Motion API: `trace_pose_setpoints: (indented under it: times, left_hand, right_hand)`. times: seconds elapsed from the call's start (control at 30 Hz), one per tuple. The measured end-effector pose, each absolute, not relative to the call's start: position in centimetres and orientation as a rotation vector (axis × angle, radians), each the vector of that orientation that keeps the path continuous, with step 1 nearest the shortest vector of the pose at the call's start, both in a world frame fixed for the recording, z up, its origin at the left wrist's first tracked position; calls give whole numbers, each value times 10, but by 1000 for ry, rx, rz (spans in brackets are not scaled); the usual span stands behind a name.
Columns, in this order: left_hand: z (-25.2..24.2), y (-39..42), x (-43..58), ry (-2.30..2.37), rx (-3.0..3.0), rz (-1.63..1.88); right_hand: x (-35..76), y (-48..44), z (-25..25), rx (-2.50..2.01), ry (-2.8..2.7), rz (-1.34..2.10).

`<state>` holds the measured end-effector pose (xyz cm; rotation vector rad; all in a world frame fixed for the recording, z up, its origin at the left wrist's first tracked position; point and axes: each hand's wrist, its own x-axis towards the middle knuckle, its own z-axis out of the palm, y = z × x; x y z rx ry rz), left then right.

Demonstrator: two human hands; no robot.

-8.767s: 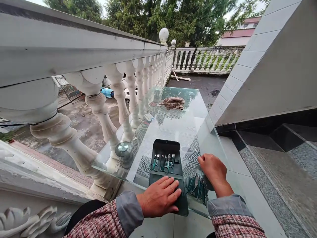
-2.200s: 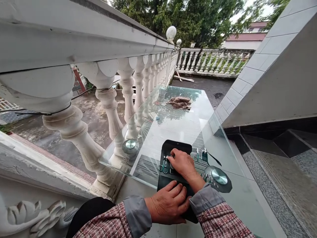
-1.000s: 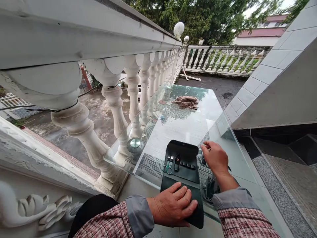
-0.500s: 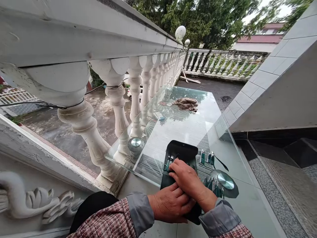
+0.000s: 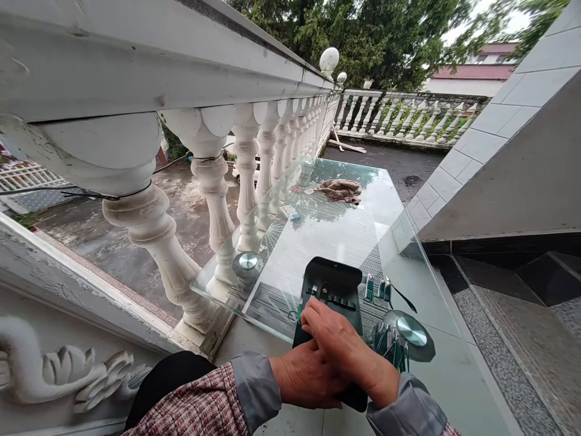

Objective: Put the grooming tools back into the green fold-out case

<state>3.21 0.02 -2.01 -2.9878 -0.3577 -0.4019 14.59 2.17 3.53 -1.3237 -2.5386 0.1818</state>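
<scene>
An open black manicure case lies at the near end of the glass table, with small metal tools in its elastic loops. My left hand is closed over the case's lower part, its fingers mostly hidden under the other hand. Crossing above it, my right hand has its fingers curled together at the case's left side. A small teal loop shows beside those fingertips; what they hold is hidden. To the right of the case lie nail clippers and a thin dark-handled tool.
More metal tools lie beside a round metal disc on the right. Another disc sits at the glass table's left corner. Farther back are a small box and a crumpled brown cloth. A white balustrade runs along the left.
My right hand has shifted slightly down and left with its fingers curled more, uncovering more of the case's loops. The teal loop has moved left, and my left fingers are more covered.
</scene>
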Motion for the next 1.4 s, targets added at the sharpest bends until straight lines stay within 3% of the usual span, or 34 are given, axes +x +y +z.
trace_pose_setpoints:
  times: [0.2,0.43,0.57,0.83,1.07,1.4]
  left_hand:
    - [-17,1,26,-375,-2942,-465]
    - [-10,-1,17,-398,-2825,-454]
    - [-7,-2,16,-376,-2806,-451]
    - [-8,-1,4,-434,-2788,-456]
    - [-5,0,1,-427,-2799,-435]
    - [-9,0,2,-418,-2784,-464]
  right_hand:
    - [162,16,56,-1091,-2098,679]
    - [207,31,66,-1176,-1488,877]
    - [227,45,64,-1345,-1255,729]
    - [254,79,24,-1586,-1615,-271]
    - [247,88,-9,-1453,-1963,-277]
    - [262,74,-7,-1410,-2113,-305]
